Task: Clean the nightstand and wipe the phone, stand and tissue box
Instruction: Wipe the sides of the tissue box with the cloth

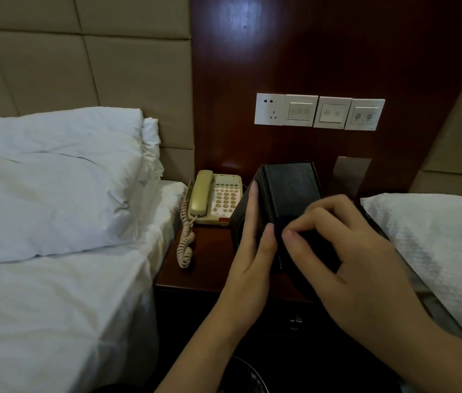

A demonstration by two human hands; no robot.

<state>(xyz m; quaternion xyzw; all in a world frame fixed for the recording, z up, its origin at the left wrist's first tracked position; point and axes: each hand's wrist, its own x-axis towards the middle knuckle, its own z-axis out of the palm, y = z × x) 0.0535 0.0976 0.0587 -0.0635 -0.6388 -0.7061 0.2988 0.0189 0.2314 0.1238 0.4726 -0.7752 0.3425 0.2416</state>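
Black leather tissue box (292,191) tilted, long axis running away; left hand (249,251) fingers straight against its left side, right hand (346,251) fingers pinching dark cloth (279,226) on near face.

The single head-worn camera is looking forward and down from just above the person's own forearms, which are reaching in from the bottom edge toward the glossy reddish-brown wooden nightstand (210,268) at the middle of the frame. It is sitting close to the stand, facing the dark wooden wall panel (323,58) that carries a row of white switch plates (319,112). The wide lens is bending the edges, taking in the white-sheeted bed with its pillow (54,180) on the left and a second white pillow (436,236) at the right border. There being only this view, no second one is sharing any part of the scene
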